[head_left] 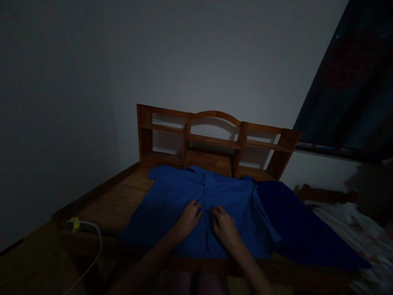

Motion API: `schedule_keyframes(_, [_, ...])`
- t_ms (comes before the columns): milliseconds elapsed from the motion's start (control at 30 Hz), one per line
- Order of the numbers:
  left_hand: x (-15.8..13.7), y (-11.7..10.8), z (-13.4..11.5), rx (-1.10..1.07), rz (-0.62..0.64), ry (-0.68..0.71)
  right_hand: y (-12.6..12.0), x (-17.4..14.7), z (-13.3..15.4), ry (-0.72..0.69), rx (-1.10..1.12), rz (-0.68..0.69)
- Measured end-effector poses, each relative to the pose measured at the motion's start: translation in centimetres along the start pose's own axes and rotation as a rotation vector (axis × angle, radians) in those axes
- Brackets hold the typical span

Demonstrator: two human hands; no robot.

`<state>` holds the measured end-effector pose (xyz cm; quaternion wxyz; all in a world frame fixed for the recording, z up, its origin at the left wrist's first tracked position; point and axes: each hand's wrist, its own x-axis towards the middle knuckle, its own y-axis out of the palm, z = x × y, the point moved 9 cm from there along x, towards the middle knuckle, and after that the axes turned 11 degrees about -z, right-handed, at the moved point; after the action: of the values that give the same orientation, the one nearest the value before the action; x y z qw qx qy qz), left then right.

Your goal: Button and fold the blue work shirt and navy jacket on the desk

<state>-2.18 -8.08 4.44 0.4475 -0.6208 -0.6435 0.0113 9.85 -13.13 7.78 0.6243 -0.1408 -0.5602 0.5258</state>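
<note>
A blue button-front shirt lies spread face up on a wooden desk, its collar toward the back and its front opening running down the middle. My left hand rests on the cloth just left of that opening, fingers loosely bent and thumb apart. On the other side, my right hand touches the shirt with bent fingers, the thumb apart from them. No cloth is seen gripped in either hand, though dim light blurs the fingertips. The right sleeve side of the shirt overlaps a darker blue cloth.
Bare wood of the desk shows at the left. A wooden shelf unit stands along its back. A white cable with a yellow tag hangs over the front left corner. Pale bedding lies at the right, below a dark curtain.
</note>
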Motion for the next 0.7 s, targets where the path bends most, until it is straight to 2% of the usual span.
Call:
schedule_keyframes(100, [1.0, 1.3, 2.0, -0.054, 0.000, -0.092, 0.9, 0.9, -0.9, 0.012, -0.084, 0.000])
schedule_keyframes(267, [1.2, 1.5, 3.4, -0.244, 0.019, -0.191, 0.9, 0.2, -1.5, 0.009, -0.088, -0.056])
schedule_keyframes(367, [0.9, 1.5, 3.3, -0.257, 0.013, -0.192, 0.8, -0.4, -1.3, -0.013, -0.073, -0.077])
schedule_keyframes(567, [1.2, 1.2, 1.0, -0.062, -0.027, -0.102, 0.8, -0.6, -0.8, -0.071, -0.098, -0.076])
schedule_keyframes(633, [1.4, 1.3, 0.4, -0.075, -0.026, -0.148, 0.7, -0.6, -1.1, -0.059, -0.103, -0.079])
schedule_keyframes(700, [1.2, 1.5, 0.5, -0.139, -0.031, -0.262, 0.6, -0.6, -1.3, -0.046, -0.113, -0.078])
